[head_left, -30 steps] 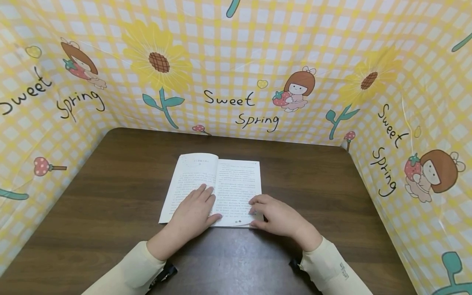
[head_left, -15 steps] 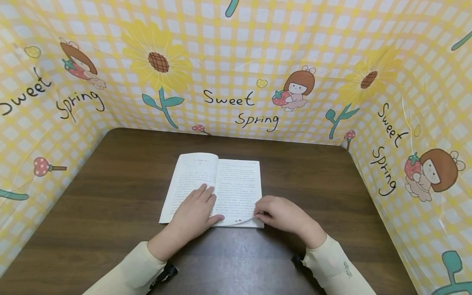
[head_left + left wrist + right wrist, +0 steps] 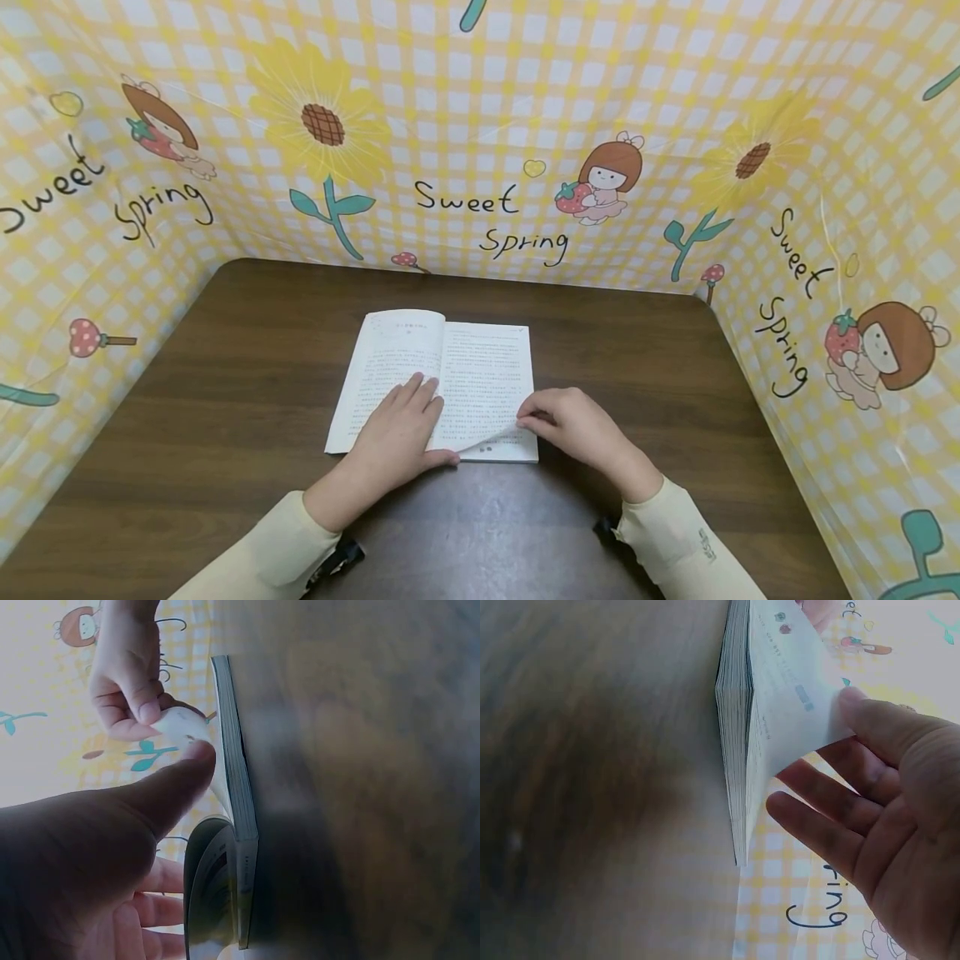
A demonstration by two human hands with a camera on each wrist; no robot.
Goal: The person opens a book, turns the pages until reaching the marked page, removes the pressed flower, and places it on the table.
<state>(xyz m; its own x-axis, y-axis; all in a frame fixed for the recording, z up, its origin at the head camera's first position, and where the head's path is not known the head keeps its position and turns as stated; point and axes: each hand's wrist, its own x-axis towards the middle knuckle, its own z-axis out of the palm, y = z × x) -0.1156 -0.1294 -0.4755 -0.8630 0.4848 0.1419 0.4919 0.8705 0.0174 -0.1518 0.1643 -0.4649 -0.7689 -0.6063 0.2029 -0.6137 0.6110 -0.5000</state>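
Observation:
An open book [image 3: 480, 358] with printed pages lies on the brown table. My left hand [image 3: 401, 425] rests flat across the left page near the spine, its thumb reaching along the lower edge onto the right side. With thumb and fingers my right hand [image 3: 573, 425] pinches the lower right corner of a page [image 3: 802, 690], which curls up off the stack beneath. The left wrist view shows the lifted page corner [image 3: 180, 724] between the right thumb and fingers, above the thick page block [image 3: 236, 750]. The remaining right fingers spread loosely below the page in the right wrist view.
The wooden table [image 3: 225, 375] extends around the book on all sides. A yellow-and-white checked cloth [image 3: 465, 125] with flowers and cartoon girls stands as walls at the back and both sides. Black straps [image 3: 333, 562] show at the cuffs of both pale sleeves.
My right hand has gone from resting at the right page's edge to pinching its lower corner and lifting it, so the page curls higher. The left hand has stayed nearly still.

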